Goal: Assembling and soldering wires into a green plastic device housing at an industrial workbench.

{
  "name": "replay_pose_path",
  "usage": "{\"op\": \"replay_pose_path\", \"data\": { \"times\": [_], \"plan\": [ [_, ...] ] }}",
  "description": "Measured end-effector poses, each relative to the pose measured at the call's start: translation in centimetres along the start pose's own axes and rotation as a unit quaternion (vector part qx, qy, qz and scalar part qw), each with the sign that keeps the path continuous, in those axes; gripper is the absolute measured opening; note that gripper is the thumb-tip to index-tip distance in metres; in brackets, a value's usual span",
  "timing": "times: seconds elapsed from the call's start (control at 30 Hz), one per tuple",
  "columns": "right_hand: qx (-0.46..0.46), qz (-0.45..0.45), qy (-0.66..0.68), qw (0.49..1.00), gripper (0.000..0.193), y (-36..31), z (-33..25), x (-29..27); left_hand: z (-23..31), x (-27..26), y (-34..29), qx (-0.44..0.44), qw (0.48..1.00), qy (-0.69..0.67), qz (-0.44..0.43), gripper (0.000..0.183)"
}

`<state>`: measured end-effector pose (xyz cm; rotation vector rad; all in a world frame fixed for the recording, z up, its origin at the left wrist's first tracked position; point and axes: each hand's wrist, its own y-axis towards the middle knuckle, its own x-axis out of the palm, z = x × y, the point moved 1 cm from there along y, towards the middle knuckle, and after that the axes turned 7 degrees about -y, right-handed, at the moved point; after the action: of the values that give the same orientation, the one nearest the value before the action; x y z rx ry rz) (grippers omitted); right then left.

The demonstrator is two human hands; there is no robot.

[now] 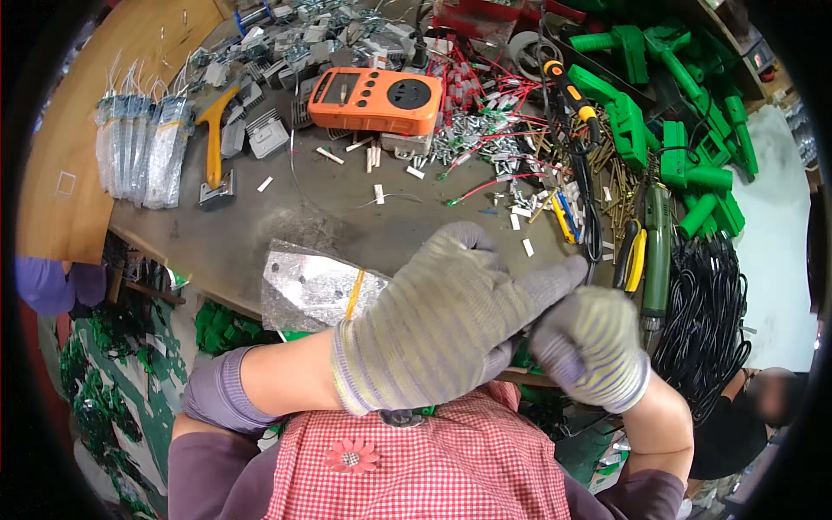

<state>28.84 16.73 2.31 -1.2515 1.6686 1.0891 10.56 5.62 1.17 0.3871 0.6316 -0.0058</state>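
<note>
Both hands wear grey knit gloves w/ yellow stripes. The left hand is held flat and wide, palm down, over the front edge of the bench; its fingers point to the right and touch the right hand. I cannot tell if the left hand grasps sth underneath. The right hand is curled into a loose fist just beside the left fingertips; what it pinches, if anything, is hidden by the left glove, so cannot tell.

A clear bag w/ metal parts and a yellow band lies on the bench edge, just behind the left wrist, partly covered by it.

Further back on the bench: an orange meter w/ screen and socket, a yellow-handled scraper, a row of more clear bags at far left, grey metal clips, loose screws and red wires. At right a pile of green plastic parts, a green rotary tool, yellow-black pliers and a bundle of black cables. The person's red checked apron w/ a flower fills the lower edge.
</note>
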Motion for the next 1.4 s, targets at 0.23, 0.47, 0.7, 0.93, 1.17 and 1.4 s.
{"op": "replay_pose_path", "data": {
  "times": [0.23,0.47,0.7,0.93,1.17,1.4],
  "plan": [
    [0.119,0.251,-0.181,0.943,0.041,6.1,12.6,-2.8,-1.5,-1.3,-0.5,-0.065,0.996,-0.053,0.038,0.075],
    [0.067,0.251,-0.046,0.965,0.046,11.1,16.6,0.1,-5.5,-5.9,-2.1,-0.160,0.949,0.197,0.187,0.027],
    [0.069,0.423,0.129,0.894,0.024,6.9,11.2,-2.2,-6.5,-4.4,-3.6,-0.140,0.936,0.230,0.225,0.011],
    [0.256,0.650,0.398,0.595,0.033,0.4,5.9,-1.9,-0.4,-3.2,-2.7,-0.081,0.975,0.020,0.206,0.006],
    [0.230,0.554,0.555,0.576,0.028,-1.2,4.9,2.3,-0.7,-2.3,-3.1,-0.099,0.977,-0.007,0.189,0.006],
    [0.247,0.545,0.562,0.570,0.029,-0.8,5.1,2.9,-0.9,-2.1,-2.8,-0.110,0.974,-0.002,0.197,0.005]
  ]
}}
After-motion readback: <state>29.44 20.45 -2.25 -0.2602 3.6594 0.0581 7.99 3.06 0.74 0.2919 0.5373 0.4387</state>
